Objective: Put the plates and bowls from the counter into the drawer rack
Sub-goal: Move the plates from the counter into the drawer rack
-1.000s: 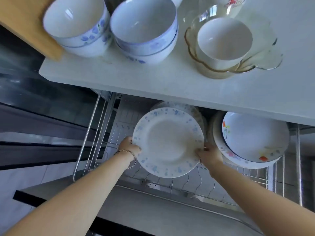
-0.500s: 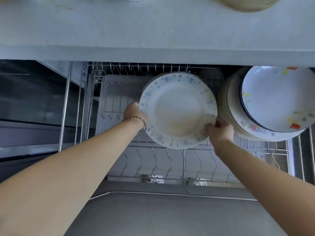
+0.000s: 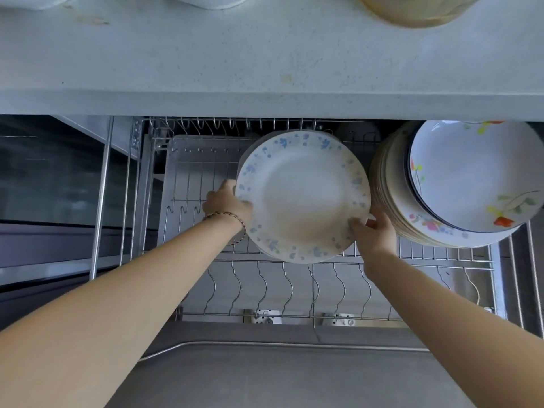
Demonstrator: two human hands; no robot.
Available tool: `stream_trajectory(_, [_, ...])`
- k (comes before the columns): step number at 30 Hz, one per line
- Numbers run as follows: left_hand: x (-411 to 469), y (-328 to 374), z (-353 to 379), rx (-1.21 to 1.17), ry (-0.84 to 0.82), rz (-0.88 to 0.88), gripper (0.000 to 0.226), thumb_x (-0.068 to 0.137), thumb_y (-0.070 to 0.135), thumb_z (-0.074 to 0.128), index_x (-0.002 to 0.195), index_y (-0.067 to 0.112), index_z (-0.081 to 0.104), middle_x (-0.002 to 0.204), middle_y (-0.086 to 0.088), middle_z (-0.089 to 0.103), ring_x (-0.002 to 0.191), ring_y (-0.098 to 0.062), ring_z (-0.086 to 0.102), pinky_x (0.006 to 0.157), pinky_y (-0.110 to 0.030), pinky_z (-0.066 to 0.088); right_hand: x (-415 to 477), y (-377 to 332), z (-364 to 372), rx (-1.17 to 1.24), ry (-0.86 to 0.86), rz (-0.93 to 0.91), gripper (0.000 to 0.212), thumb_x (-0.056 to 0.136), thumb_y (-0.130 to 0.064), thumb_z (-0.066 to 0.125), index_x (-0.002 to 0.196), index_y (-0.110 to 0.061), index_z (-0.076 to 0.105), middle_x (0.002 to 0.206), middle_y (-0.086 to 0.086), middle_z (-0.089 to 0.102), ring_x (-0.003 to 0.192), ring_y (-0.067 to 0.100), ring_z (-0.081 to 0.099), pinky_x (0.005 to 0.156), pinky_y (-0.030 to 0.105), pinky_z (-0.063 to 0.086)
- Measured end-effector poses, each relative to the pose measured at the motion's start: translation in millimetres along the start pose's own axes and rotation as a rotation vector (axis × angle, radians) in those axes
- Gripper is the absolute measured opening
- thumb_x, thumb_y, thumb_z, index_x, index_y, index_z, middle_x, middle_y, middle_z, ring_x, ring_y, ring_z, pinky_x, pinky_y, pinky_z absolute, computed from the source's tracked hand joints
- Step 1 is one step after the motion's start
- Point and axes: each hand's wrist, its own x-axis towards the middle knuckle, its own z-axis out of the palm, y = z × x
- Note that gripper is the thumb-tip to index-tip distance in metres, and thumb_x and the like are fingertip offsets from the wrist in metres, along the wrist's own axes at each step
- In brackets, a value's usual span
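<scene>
A white plate with a blue flower rim (image 3: 303,195) stands tilted on edge over the wire drawer rack (image 3: 265,290), with at least one more plate close behind it. My left hand (image 3: 226,204) grips its left rim and my right hand (image 3: 374,231) grips its lower right rim. To the right, a stack of plates (image 3: 391,201) stands in the rack, fronted by a white plate with orange and yellow flowers (image 3: 471,175). The bottoms of bowls (image 3: 209,0) show at the top on the counter (image 3: 265,54).
The counter's edge overhangs the back of the rack. Wire dividers stand free in the front row and at the left of the rack. A grey steel drawer front (image 3: 279,375) lies below. A yellowish glass bowl (image 3: 412,10) sits on the counter at top right.
The view has tilted down, so the bowls on the counter have left the frame. The plate in both hands has gone further back and lower into the rack.
</scene>
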Motion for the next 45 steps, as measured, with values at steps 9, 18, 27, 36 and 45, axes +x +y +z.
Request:
stream_trajectory(9, [-2.2, -4.9, 5.3, -0.581, -0.197, -0.200, 0.031, 0.069, 0.021, 0.077, 0.094, 0.009, 0.063, 0.105, -0.012, 0.068, 0.093, -0.027, 0.066, 0.089, -0.038, 0.053, 15.4, 9.1, 4.6, 0.238, -0.087, 0.281, 0.049, 0.076, -0.021, 0.074, 0.120, -0.007, 0.056, 0.105, 0.005, 0.063, 0.089, 0.018, 0.057, 0.088, 0.030, 0.042])
stream_trajectory(18, [-15.7, -15.2, 12.5, -0.654, -0.172, -0.215, 0.015, 0.074, 0.012, 0.074, 0.075, 0.015, 0.060, 0.096, -0.012, 0.068, 0.085, -0.025, 0.065, 0.090, -0.041, 0.054, 12.1, 19.2, -6.7, 0.198, -0.144, 0.322, 0.026, 0.078, -0.017, 0.073, 0.099, -0.008, 0.059, 0.079, 0.000, 0.060, 0.075, 0.017, 0.054, 0.082, 0.030, 0.043])
stream_trajectory(27, [-38.7, -12.4, 23.9, -0.460, -0.019, -0.063, 0.032, 0.083, 0.011, 0.055, 0.115, 0.008, 0.052, 0.120, -0.014, 0.060, 0.099, -0.029, 0.060, 0.080, -0.034, 0.048, -13.6, 24.2, -5.2, -0.104, -0.029, 0.164, 0.051, 0.084, -0.027, 0.064, 0.131, -0.016, 0.048, 0.122, 0.011, 0.060, 0.110, 0.031, 0.058, 0.095, 0.039, 0.047])
stream_trajectory(36, [-25.0, -1.0, 18.9, -0.521, -0.063, -0.102, 0.049, 0.084, 0.013, 0.053, 0.132, 0.013, 0.045, 0.123, -0.011, 0.061, 0.108, -0.032, 0.061, 0.094, -0.047, 0.051, -18.8, 21.1, -12.8, 0.062, -0.162, 0.124, 0.054, 0.091, -0.016, 0.058, 0.141, -0.025, 0.039, 0.114, 0.010, 0.059, 0.098, 0.023, 0.056, 0.100, 0.047, 0.048])
stream_trajectory(45, [-12.4, 1.6, 14.0, -0.732, -0.109, -0.165, 0.008, 0.089, 0.011, 0.057, 0.096, 0.012, 0.055, 0.070, 0.001, 0.056, 0.058, -0.014, 0.054, 0.040, -0.018, 0.049, 0.0, 6.8, -4.4, 0.063, -0.139, 0.063, 0.045, 0.087, -0.022, 0.063, 0.130, -0.019, 0.052, 0.120, 0.012, 0.063, 0.110, 0.031, 0.060, 0.096, 0.051, 0.050])
